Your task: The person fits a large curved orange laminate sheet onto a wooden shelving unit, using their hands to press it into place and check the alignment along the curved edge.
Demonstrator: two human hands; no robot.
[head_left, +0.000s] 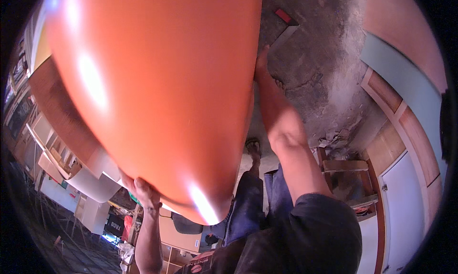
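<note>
A large, smooth orange panel (167,83) fills the middle of the view, shiny in places and rounded at its near end. My left hand (144,193) is closed on its near left edge, thumb up against the rim and the other fingers partly out of sight. Along the far right edge, my stretched-out right arm ends in my right hand (262,60), which holds the panel's side; most of its fingers are hidden behind the panel. Just beyond that hand is an L-shaped square (286,34) with a red handle; I cannot tell whether they touch.
Rough concrete floor (315,59) runs along the right. Wood-framed panels (405,126) and a white door-like board (404,197) stand at the far right. At left are a brown curved board (64,109), pale furniture parts and clutter. A small wooden stand (346,165) is near my legs.
</note>
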